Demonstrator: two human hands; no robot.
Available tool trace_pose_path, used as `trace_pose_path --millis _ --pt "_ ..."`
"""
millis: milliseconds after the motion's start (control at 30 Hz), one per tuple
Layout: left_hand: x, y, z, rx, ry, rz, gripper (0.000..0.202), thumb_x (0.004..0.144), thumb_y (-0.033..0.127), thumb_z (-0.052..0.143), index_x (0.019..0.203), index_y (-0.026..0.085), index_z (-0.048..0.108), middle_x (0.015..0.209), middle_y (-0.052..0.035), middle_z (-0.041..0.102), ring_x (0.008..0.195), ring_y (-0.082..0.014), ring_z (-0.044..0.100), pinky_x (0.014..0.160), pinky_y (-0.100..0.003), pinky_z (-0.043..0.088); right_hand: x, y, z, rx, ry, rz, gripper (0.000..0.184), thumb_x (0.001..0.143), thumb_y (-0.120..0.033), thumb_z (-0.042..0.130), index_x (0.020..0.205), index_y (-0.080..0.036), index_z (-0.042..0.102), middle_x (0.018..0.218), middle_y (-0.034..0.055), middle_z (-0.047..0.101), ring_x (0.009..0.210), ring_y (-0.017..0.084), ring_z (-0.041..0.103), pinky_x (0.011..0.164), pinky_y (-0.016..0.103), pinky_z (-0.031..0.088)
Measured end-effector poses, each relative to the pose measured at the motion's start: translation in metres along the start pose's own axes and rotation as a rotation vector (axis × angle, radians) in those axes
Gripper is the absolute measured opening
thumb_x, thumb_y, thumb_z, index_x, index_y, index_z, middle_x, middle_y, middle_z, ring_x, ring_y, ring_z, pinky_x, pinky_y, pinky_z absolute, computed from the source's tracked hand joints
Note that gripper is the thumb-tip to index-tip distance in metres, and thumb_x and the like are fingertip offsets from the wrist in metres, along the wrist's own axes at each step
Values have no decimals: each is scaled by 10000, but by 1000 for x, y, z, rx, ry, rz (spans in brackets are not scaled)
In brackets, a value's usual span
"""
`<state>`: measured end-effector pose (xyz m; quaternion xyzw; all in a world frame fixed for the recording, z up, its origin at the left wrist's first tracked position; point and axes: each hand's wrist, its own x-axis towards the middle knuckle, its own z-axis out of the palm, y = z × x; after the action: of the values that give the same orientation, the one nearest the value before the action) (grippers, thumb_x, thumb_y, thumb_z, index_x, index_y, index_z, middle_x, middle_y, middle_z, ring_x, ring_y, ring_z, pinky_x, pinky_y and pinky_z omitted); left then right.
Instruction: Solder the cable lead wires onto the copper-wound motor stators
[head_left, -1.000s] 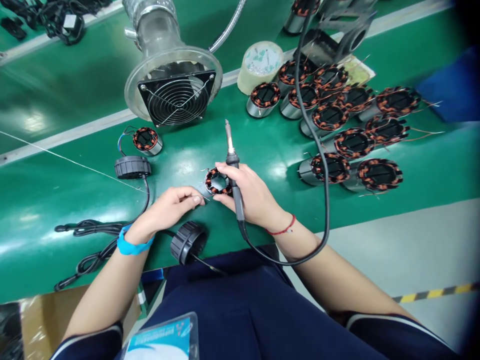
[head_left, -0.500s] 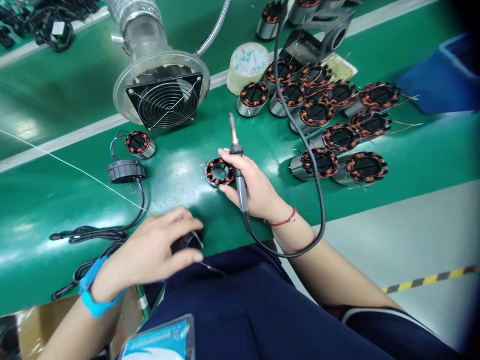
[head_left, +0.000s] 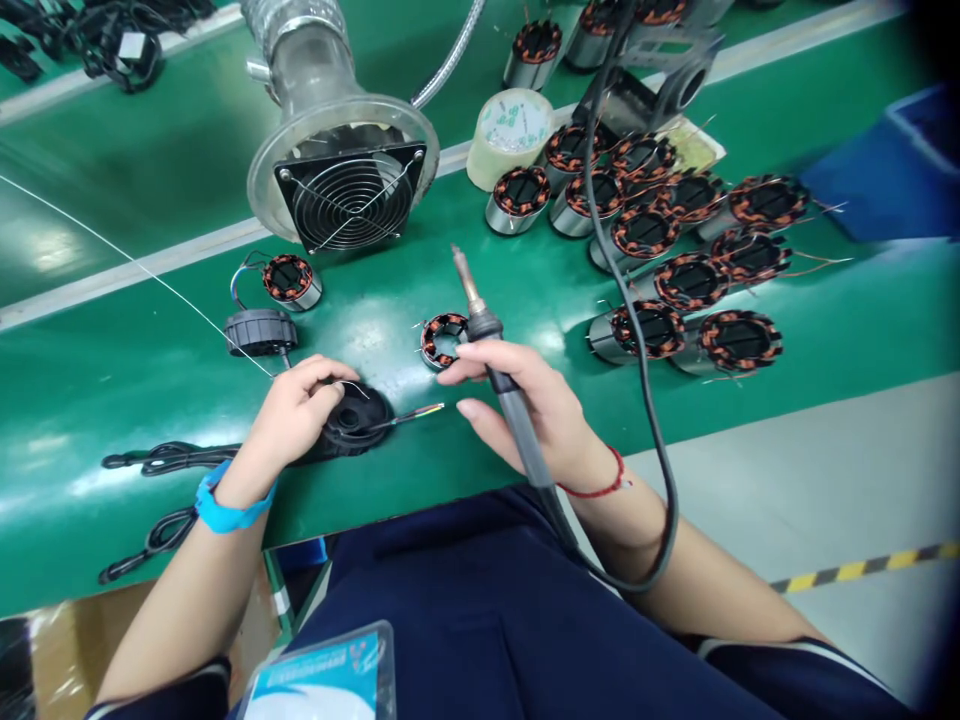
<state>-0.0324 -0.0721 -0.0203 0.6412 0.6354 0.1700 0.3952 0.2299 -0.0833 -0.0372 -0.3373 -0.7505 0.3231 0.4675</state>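
Note:
My right hand (head_left: 536,405) is wrapped around a soldering iron (head_left: 517,420), its bare tip pointing up and away. Just beyond those fingers, a stator with copper windings (head_left: 433,342) stands on the bench, partly covered by the iron. My left hand (head_left: 296,415) pinches a thin solder wire (head_left: 176,290), whose short end pokes out past the fingers. The same hand rests against a round black cap (head_left: 352,420), hiding part of it. From this cap, a cable end with coloured wire tips (head_left: 420,412) points right.
Several wound stators (head_left: 645,235) are grouped at the right, near a tape roll (head_left: 514,130). A fan on a duct (head_left: 352,200) stands at the back. Left are a wired stator (head_left: 291,280), another black cap (head_left: 261,332) and coiled cables (head_left: 180,458). The iron's cord (head_left: 626,300) loops over the bench.
My left hand has moved away from the bench's front edge, and the black cap now lies on the bench under it. My right hand with the soldering iron has drawn back from the stator.

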Motion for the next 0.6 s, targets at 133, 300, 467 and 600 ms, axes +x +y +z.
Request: trace_pose_path --millis 133,300,467,600 --pt "-3 0 1 -26 -3 -2 252 776 257 497 876 175 714 847 -29 635 780 -179 571 729 -312 415 -3 -11 9 171 -44 40 499 867 -116 597 1328 -246 458 1077 50 677 913 143 683 808 291 585" --pt "-5 2 -1 -145 70 14 220 788 267 596 969 185 691 860 -19 599 676 -130 497 653 -278 395 2 -14 22 152 55 40 435 881 -85 591 1265 -261 490 937 3 662 865 132 668 857 313 568" --pt "-9 26 0 -779 198 85 149 855 341 604 840 196 572 721 17 521 534 -83 385 493 -227 302 6 -10 29 194 118 95 411 878 -97 596 1238 -264 490 915 -16 645 806 111 659 781 266 576" --pt "-12 54 12 -591 195 86 113 870 265 605 798 197 550 641 41 474 524 -81 383 483 -214 312 8 -7 34 239 159 141 442 869 -114 611 1258 -269 470 915 -22 624 779 108 658 747 261 594"
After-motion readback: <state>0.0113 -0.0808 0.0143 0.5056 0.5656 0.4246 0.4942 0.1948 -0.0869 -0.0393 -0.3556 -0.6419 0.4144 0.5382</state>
